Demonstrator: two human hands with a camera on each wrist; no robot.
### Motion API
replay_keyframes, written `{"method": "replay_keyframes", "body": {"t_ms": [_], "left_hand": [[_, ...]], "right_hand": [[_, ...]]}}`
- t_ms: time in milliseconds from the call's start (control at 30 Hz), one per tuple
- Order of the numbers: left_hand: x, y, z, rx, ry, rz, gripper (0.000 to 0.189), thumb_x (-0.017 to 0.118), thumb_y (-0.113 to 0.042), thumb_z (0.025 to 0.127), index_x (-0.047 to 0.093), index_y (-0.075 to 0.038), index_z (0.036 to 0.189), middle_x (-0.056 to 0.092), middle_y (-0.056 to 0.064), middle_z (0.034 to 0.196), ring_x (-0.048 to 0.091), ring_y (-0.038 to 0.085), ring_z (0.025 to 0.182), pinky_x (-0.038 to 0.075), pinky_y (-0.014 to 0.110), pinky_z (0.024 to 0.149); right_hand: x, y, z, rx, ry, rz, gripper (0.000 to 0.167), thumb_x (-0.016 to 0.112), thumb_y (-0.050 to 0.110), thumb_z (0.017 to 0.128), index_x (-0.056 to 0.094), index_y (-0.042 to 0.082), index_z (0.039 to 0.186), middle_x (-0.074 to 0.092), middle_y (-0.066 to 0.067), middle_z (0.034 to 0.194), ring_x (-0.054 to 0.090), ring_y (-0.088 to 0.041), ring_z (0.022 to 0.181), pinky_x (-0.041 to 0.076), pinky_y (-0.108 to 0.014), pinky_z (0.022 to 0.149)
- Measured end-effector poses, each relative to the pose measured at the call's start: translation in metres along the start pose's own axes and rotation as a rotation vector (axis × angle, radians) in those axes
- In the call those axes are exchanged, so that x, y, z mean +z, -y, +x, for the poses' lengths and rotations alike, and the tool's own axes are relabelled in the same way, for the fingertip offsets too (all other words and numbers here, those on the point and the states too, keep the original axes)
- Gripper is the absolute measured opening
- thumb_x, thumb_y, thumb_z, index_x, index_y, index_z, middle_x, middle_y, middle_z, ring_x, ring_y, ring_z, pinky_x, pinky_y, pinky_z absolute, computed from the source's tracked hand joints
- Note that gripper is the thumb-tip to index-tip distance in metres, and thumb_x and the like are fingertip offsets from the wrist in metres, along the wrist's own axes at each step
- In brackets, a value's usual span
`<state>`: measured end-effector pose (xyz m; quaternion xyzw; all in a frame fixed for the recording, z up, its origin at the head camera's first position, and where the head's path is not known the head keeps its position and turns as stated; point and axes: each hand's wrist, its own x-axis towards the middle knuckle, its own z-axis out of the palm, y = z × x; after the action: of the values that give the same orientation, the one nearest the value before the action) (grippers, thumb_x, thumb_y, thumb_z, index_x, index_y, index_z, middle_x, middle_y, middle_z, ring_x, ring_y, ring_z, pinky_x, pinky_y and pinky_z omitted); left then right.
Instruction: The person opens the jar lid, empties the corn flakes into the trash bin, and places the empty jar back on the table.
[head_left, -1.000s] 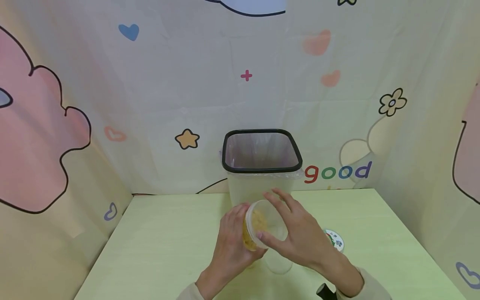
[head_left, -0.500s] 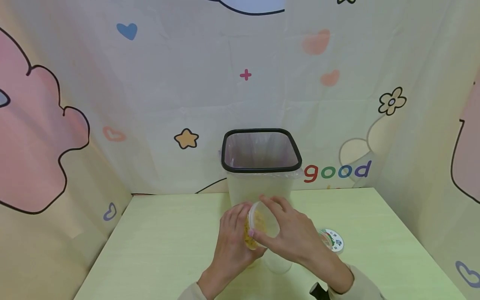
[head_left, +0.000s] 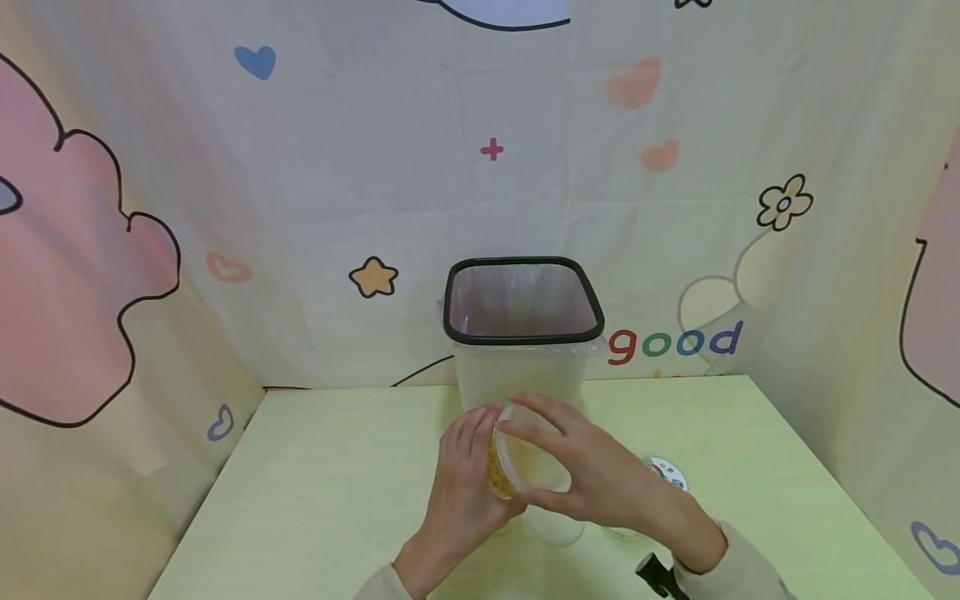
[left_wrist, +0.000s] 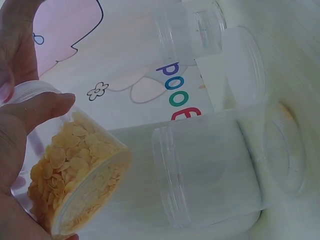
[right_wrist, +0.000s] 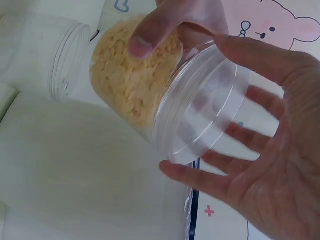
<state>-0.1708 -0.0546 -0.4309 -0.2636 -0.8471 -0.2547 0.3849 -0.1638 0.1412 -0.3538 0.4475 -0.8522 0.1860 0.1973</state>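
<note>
A clear plastic jar point(left_wrist: 80, 165) of pale yellow flakes, like sliced almonds, is held tilted over the table. My left hand point(head_left: 463, 479) grips its body, with the thumb laid along the side in the left wrist view. On the jar's mouth sits a deep clear lid point(right_wrist: 207, 107). Around this lid curl the fingers and thumb of my right hand point(head_left: 603, 467), thumb at one edge and a fingertip at the opposite one. A second clear jar point(left_wrist: 210, 170), with no flakes visible in it, stands on the table below the hands.
Behind the hands stands a pale bin point(head_left: 517, 371) with a black rim and a plastic liner. A round printed disc point(head_left: 670, 473) shows beyond my right forearm. Another clear jar point(left_wrist: 190, 32) is at the top of the left wrist view. A printed curtain point(head_left: 330, 167) closes off the back.
My right hand has shifted its fingers round the lid: the thumb has gone from its face to the lower edge, the fingers spread at the upper edge. Left hand and jar stay put.
</note>
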Motion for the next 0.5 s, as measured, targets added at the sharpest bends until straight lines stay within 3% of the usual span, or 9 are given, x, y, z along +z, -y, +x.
{"method": "replay_keyframes", "body": {"t_ms": [133, 300, 500], "left_hand": [[-0.0017, 0.0001, -0.0001, -0.003, 0.010, -0.011, 0.117, 0.098, -0.035, 0.045, 0.039, -0.010, 0.144, 0.050, 0.004, 0.138, 0.047, 0.025, 0.127, 0.044, 0.046, 0.103], [-0.0023, 0.0007, 0.0008, 0.017, -0.005, -0.035, 0.114, 0.097, -0.038, 0.049, 0.039, -0.007, 0.143, 0.049, 0.006, 0.139, 0.047, 0.025, 0.127, 0.044, 0.047, 0.104], [-0.0028, 0.0004, 0.0007, 0.012, 0.000, -0.051, 0.117, 0.097, -0.036, 0.049, 0.037, -0.007, 0.145, 0.048, 0.006, 0.140, 0.047, 0.026, 0.127, 0.044, 0.048, 0.103]], "right_hand": [[-0.0017, -0.0033, -0.0011, -0.112, 0.032, -0.039, 0.083, 0.089, 0.024, 0.070, 0.048, 0.025, 0.142, 0.040, -0.008, 0.154, 0.039, -0.034, 0.141, 0.051, -0.048, 0.101], [-0.0042, -0.0037, -0.0033, -0.153, 0.060, -0.069, 0.091, 0.090, 0.013, 0.064, 0.047, 0.026, 0.143, 0.037, -0.005, 0.156, 0.033, -0.033, 0.145, 0.051, -0.045, 0.102], [-0.0045, 0.0000, -0.0021, -0.149, 0.028, -0.081, 0.093, 0.087, 0.032, 0.068, 0.041, 0.024, 0.149, 0.034, -0.008, 0.158, 0.028, -0.032, 0.147, 0.046, -0.054, 0.105]]}}
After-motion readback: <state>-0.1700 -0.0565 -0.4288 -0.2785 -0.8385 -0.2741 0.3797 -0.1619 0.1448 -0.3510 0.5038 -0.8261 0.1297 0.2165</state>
